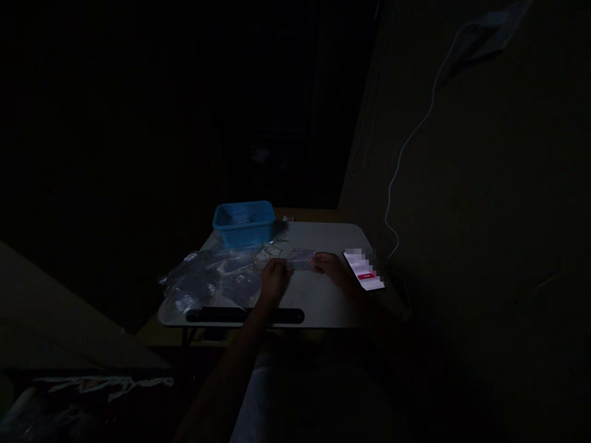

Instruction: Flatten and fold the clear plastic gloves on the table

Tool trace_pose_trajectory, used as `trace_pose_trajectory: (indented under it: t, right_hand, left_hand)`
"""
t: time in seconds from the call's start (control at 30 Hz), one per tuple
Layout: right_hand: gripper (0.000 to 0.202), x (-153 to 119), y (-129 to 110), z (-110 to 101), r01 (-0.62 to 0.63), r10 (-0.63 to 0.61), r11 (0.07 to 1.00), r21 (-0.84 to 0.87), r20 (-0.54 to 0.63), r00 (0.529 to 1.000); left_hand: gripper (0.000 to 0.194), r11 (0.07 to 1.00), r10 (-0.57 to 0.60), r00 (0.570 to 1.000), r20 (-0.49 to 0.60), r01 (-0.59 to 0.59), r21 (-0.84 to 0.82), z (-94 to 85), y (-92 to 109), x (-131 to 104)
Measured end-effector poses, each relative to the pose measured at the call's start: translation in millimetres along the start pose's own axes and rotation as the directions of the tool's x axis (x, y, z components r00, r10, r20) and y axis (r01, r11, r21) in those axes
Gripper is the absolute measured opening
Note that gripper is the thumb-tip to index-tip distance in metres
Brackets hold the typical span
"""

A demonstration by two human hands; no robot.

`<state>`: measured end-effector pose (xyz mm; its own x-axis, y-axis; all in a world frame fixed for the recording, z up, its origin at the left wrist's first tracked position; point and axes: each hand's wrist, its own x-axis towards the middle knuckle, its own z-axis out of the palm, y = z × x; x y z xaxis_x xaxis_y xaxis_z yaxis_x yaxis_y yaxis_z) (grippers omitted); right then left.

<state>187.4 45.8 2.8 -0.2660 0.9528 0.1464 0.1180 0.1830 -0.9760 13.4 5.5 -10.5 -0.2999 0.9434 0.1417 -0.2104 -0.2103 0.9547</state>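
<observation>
A small clear plastic bag (301, 258) is stretched between my two hands above the white table (323, 301). My left hand (275, 278) is closed on its left end, and my right hand (327, 263) pinches its right end. Whether anything lies inside the bag is too dark to tell. Just behind my left hand are some small pale packets (268, 251). A spread of clear plastic bags (207, 280) covers the table's left side.
A blue plastic basket (244, 234) with clear plastic in it stands at the back left. A lit phone (364, 271) lies at the right edge. A white cable (390, 184) hangs along the right wall. The table's front edge has a black strip (286, 315).
</observation>
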Motion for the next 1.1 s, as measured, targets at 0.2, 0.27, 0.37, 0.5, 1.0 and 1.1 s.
trace_pose_trajectory:
  t: [0.2,0.27,0.37,0.5,1.0,1.1]
  right_hand:
    - [0.028,30.2,-24.9,-9.7,-0.013,0.011,1.000,-0.022,-0.100,0.995]
    - [0.028,44.0,-36.2,-10.8,-0.002,0.003,1.000,0.012,-0.114,0.994]
    - [0.026,63.2,-55.0,-5.7,-0.009,0.013,0.999,0.045,-0.095,0.995]
    - [0.018,89.4,-81.9,16.0,-0.088,0.093,0.995,0.053,-0.107,0.990]
    - [0.023,205.0,-100.0,147.4,-0.279,0.294,0.874,-0.398,-0.024,0.955]
    - [0.024,215.3,-89.9,155.1,-0.289,0.323,0.834,-0.470,-0.007,0.946]
  left_hand:
    - [0.011,0.997,0.053,0.998,-0.019,-0.054,-0.051,8.3,21.6,14.7]
    - [0.013,0.995,0.103,0.995,-0.018,-0.102,0.019,7.2,36.5,28.9]
    - [0.017,0.972,0.182,0.983,-0.011,-0.178,0.156,-6.1,63.6,56.4]
    - [0.021,0.738,0.454,0.891,-0.012,-0.368,0.565,-49.8,102.3,93.0]
    - [0.028,0.633,0.259,0.948,-0.182,-0.024,0.774,-160.5,106.3,152.4]
    - [0.028,0.647,0.244,0.956,-0.164,-0.035,0.761,-165.1,104.1,159.3]
